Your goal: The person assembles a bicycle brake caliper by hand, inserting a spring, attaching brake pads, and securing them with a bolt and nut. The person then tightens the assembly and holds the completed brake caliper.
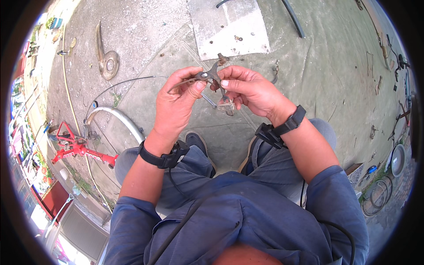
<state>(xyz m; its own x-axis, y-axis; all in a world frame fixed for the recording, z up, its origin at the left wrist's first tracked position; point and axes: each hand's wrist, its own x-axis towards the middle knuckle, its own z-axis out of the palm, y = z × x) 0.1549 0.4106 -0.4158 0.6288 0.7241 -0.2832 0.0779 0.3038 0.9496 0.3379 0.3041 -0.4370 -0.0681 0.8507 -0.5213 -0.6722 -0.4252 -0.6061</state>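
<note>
My left hand (173,106) and my right hand (260,92) hold a dark, worn metal bicycle brake caliper (213,74) between them, above the ground in front of my knees. The thumb and fingers of my left hand pinch its left side near the pivot. On the other side, my right fingertips close round one of its arms, and they hide part of it. Just below the caliper are a thin silver rod (208,100) and a small blocky piece (227,107). I cannot tell whether these two are joined to it.
A pale board (247,26) with several small nuts lies ahead on a green ground sheet (322,66). On the left are a red bicycle frame (79,148), a curved silver mudguard (117,114) and a black cable (128,83). Coiled hoses (380,194) lie far right.
</note>
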